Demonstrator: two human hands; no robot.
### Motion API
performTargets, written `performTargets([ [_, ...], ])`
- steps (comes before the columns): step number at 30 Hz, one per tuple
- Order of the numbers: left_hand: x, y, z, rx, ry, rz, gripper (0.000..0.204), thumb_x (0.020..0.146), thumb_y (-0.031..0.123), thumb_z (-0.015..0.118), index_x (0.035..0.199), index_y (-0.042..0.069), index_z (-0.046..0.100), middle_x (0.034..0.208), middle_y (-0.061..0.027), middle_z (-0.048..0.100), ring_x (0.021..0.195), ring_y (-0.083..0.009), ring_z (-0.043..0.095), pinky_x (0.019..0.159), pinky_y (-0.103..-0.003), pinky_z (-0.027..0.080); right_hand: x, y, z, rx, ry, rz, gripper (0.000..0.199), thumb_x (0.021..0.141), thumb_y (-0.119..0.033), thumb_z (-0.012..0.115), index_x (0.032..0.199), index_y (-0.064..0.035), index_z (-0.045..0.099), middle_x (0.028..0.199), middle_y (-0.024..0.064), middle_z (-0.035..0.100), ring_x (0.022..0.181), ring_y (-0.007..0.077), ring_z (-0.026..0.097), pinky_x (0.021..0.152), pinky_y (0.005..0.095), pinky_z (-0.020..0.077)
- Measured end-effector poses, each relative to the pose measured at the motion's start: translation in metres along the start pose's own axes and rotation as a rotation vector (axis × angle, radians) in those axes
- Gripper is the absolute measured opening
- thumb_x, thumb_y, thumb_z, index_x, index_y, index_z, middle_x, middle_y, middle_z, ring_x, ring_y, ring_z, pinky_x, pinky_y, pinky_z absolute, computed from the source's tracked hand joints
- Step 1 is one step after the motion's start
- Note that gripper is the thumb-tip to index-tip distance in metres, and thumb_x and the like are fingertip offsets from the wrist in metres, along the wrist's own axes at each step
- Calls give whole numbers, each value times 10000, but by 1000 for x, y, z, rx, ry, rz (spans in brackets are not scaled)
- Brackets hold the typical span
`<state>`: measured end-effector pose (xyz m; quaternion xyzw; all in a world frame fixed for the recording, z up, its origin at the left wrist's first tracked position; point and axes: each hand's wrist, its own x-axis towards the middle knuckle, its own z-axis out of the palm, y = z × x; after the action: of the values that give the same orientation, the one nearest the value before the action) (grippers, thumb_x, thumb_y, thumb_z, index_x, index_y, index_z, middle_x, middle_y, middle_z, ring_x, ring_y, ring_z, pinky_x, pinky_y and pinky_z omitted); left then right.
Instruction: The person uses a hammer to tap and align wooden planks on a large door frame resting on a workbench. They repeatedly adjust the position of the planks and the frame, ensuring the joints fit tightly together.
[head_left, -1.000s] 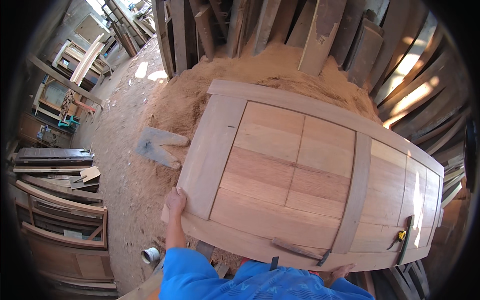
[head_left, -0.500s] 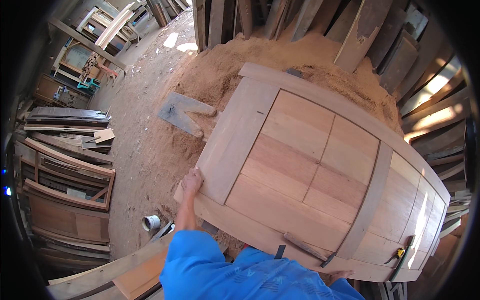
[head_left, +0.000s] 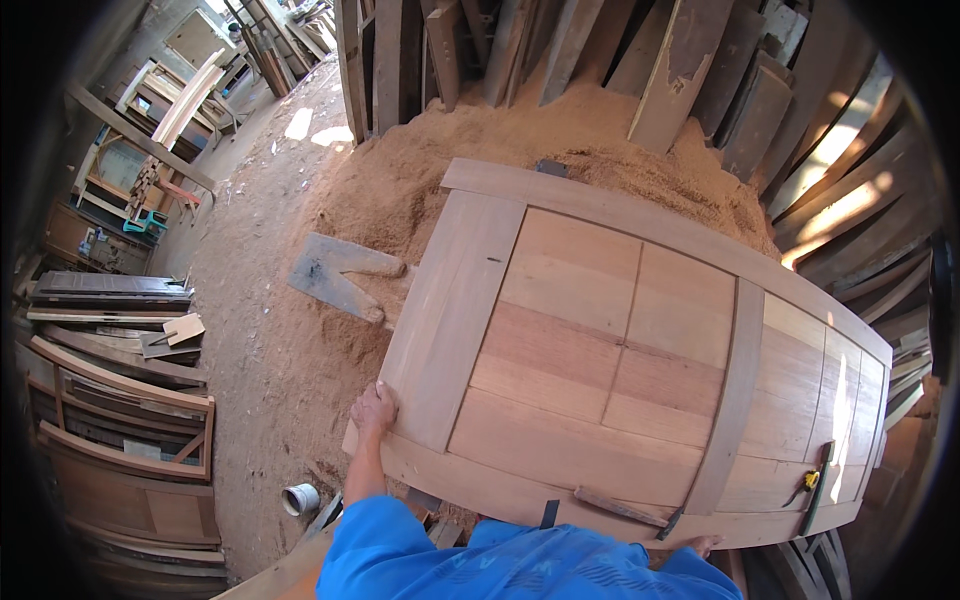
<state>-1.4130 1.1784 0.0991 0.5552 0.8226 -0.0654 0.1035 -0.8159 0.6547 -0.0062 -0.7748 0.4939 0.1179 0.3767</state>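
A large panelled wooden door [head_left: 590, 395] lies flat in front of me, raised above the floor. My left hand [head_left: 374, 408] is closed around its near left corner, the fingers curled over the edge. My right hand [head_left: 703, 545] grips the near long edge further right; my shirt hides part of it. On the door near that hand lies a hammer-like tool [head_left: 618, 507] with a wooden handle and dark end. Further right are a yellow and black tape measure [head_left: 808, 482] and a dark bar [head_left: 818, 490] across the edge. A short dark piece [head_left: 550, 513] sticks up at the near edge.
Sawdust [head_left: 480, 135] is heaped behind the door, with a notched board [head_left: 335, 270] on it at left. Upright planks [head_left: 680, 70] lean along the back. A white bucket [head_left: 300, 499] stands on the floor; stacked frames [head_left: 120, 400] line the left side.
My view has turned a little, so the door and surroundings sit lower and further left, with the door's right end higher. Both hands keep their places on the door.
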Motion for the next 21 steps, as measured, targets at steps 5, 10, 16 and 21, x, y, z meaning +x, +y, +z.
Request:
performTargets([
  [5, 29, 7, 19, -5, -19, 14, 560, 1015, 474, 330, 1115, 58, 692, 1072, -271, 693, 1059, -456, 642, 954, -534, 462, -9, 10, 13, 21, 19, 11, 906, 868, -753, 496, 1398, -18, 523, 1362, 123, 593, 1191, 326, 584, 992, 537, 461],
  [10, 45, 17, 21, -57, -20, -10, 560, 1014, 483, 336, 1117, 64, 693, 1067, -277, 689, 1046, -459, 644, 944, -545, 463, -12, 12, 25, 43, 28, 22, 890, 877, -736, 505, 1394, -13, 525, 1355, 119, 597, 1183, 323, 590, 986, 520, 471],
  [16, 103, 13, 11, -20, -23, 15, 526, 1006, 482, 366, 1164, 80, 667, 1083, -260, 692, 1027, -451, 654, 901, -537, 496, -26, 26, 43, 92, 16, 59, 870, 888, -716, 515, 1389, -6, 527, 1348, 115, 601, 1172, 319, 597, 979, 501, 484],
  [21, 114, 6, 53, 305, 39, 330, 449, 990, 281, 461, 1382, 63, 485, 1108, -207, 699, 1028, -393, 665, 908, -502, 515, -18, 13, 53, 151, -14, 84, 853, 897, -699, 523, 1385, 0, 529, 1342, 111, 605, 1164, 316, 604, 974, 484, 495],
])
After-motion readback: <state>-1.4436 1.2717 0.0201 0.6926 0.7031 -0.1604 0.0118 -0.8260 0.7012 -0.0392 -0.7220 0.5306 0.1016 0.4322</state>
